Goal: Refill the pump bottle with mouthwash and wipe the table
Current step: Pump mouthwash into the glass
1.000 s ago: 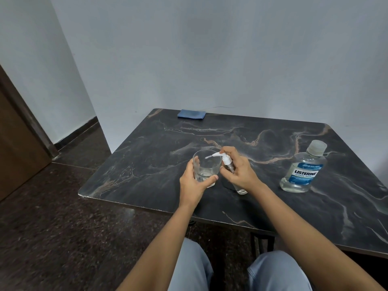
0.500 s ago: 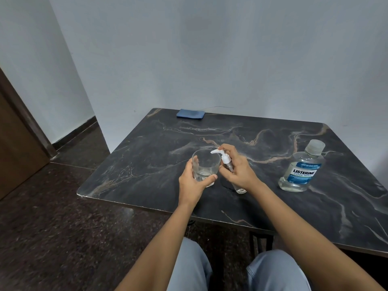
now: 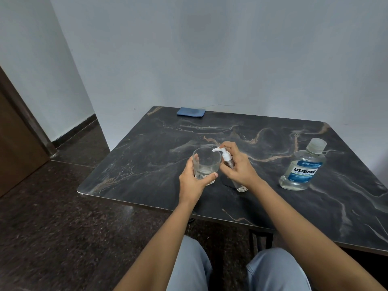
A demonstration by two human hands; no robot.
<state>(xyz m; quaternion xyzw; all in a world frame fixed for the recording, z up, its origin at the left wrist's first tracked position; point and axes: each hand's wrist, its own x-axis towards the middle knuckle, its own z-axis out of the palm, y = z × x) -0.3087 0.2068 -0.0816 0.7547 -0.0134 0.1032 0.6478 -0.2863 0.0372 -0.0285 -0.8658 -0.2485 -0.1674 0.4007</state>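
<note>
While the pump bottle [image 3: 227, 159] stands on the table [image 3: 147, 164] near the middle of its front edge, the right hand [image 3: 238, 171] curls round its slim clear body with the forefinger laid over the white pump head. The spout reaches out over the rim of the glass [image 3: 206, 164], which touches the bottle on its left. The left hand [image 3: 195, 179] grips that glass, thumb on the near side and fingers on the far side, most likely to steady it and keep its mouth under the spout. A little clear liquid seems to lie in its bottom. The mouthwash bottle [image 3: 302, 169], cap on, waits toward the right edge, within easy reach for pouring. A folded blue cloth [image 3: 190, 112] lies at the far edge near the far left corner, probably kept dry there for wiping
</note>
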